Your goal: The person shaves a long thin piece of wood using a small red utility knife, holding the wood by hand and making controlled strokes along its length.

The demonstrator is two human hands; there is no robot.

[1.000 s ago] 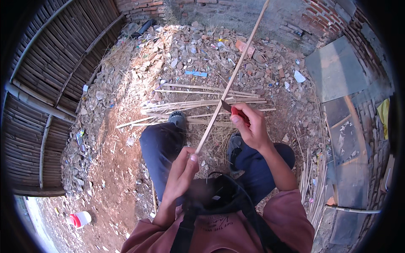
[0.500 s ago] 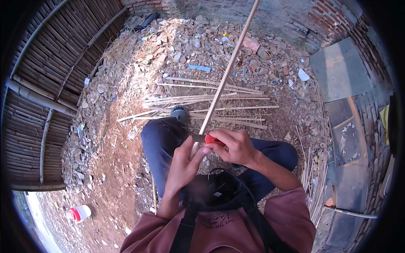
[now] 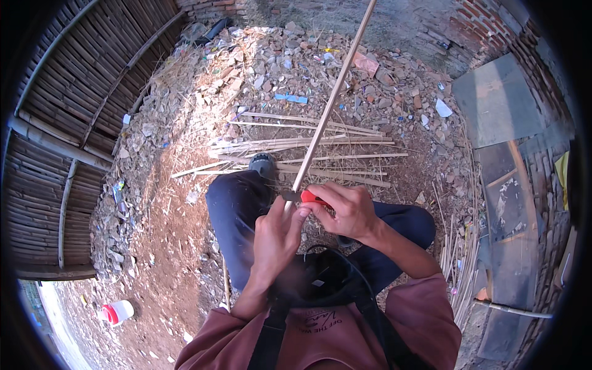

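My right hand (image 3: 350,213) is closed around the red handle of a knife (image 3: 310,197). Its short dark blade lies across a long, pale bamboo strip (image 3: 333,95), close to the strip's near end. Pinched in my left hand (image 3: 273,239), the strip slants up and away to the right, toward the wall. My left thumb is beside the blade, near the right fingertips. The strip's lowest end is hidden by my left fingers.
Several cut strips (image 3: 302,143) lie on the rubble ground beyond my bent legs (image 3: 237,203). More thin strips (image 3: 453,253) are at the right. A red-lidded container (image 3: 118,312) stands at lower left. A slatted bamboo wall (image 3: 80,92) rises on the left, with boards (image 3: 499,98) at the right.
The knife and both hands have shifted slightly up and to the right. The strip's far end has swung a little to the left. Both hands keep their hold.
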